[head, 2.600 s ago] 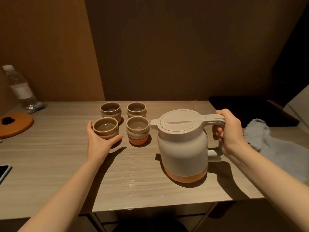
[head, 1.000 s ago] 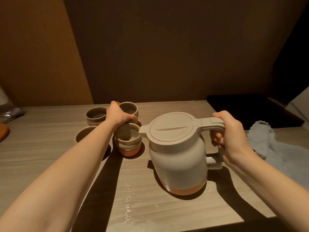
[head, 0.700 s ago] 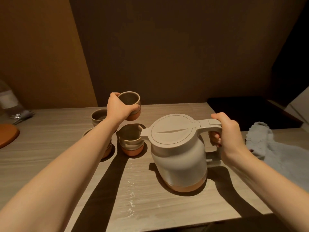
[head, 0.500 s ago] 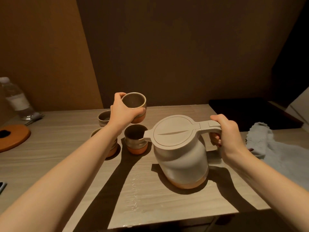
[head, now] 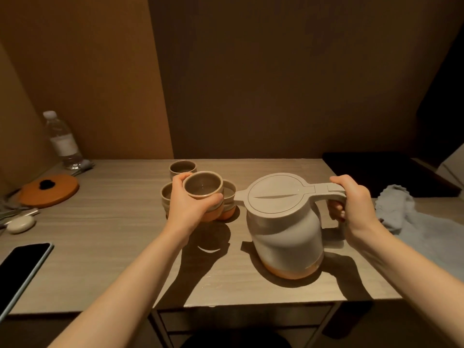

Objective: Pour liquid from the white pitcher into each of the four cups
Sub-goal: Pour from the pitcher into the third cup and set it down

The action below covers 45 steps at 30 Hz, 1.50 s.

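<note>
My left hand grips a cup lifted off the table; right hand wraps the white pitcher handle.

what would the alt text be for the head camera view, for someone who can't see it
A person's left hand holds a cup lifted above the wooden table, while the right hand grips the handle of a white pitcher whose spout points at the cup. Three more cups stand behind; a water bottle, phone and cloth lie at the sides.

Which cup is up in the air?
The cup gripped by the left hand, nearest the pitcher's spout; the other three cups stand on the table.
</note>
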{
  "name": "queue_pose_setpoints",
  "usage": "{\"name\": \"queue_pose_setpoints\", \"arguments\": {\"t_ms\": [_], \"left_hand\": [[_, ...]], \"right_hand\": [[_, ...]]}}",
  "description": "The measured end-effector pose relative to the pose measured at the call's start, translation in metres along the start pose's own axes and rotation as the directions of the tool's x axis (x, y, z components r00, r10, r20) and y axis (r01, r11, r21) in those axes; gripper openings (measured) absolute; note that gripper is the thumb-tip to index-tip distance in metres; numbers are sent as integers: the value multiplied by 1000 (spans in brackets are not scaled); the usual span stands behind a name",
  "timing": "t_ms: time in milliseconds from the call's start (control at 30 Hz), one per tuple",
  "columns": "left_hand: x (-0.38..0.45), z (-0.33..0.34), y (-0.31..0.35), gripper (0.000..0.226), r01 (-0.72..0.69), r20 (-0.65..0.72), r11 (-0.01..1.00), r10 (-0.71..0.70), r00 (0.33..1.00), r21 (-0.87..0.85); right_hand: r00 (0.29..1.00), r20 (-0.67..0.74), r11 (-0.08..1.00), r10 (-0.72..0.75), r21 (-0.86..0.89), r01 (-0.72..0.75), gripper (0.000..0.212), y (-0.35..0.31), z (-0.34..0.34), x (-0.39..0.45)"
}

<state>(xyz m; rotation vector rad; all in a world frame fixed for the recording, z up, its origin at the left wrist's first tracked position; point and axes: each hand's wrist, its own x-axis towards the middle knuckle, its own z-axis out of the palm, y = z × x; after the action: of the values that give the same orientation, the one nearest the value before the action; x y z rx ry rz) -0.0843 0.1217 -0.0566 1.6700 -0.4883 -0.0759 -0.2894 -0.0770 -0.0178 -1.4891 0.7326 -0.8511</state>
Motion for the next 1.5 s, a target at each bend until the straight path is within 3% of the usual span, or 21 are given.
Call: {"name": "queue_pose_setpoints", "arguments": {"t_ms": [200,700,1200,1500], "left_hand": [[-40,-2,-25,85,37,77,999,-38,996,24],[-47,9,-26,85,-98,118,980,78,990,172],[-24,5,1,94,-254,180,837,189,965,484],[-21,-1,11,94,-322,220,757,237,946,569]], "right_hand": [[1000,19,1000,-9,-7,9,43,-4,0,-8],[999,8,995,-31,-95,32,45,-11,10,-5],[999,24,992,-35,-118,38,48,-13,14,-2],[998,47,986,-47,-159,54,49,-18,21,0]]}}
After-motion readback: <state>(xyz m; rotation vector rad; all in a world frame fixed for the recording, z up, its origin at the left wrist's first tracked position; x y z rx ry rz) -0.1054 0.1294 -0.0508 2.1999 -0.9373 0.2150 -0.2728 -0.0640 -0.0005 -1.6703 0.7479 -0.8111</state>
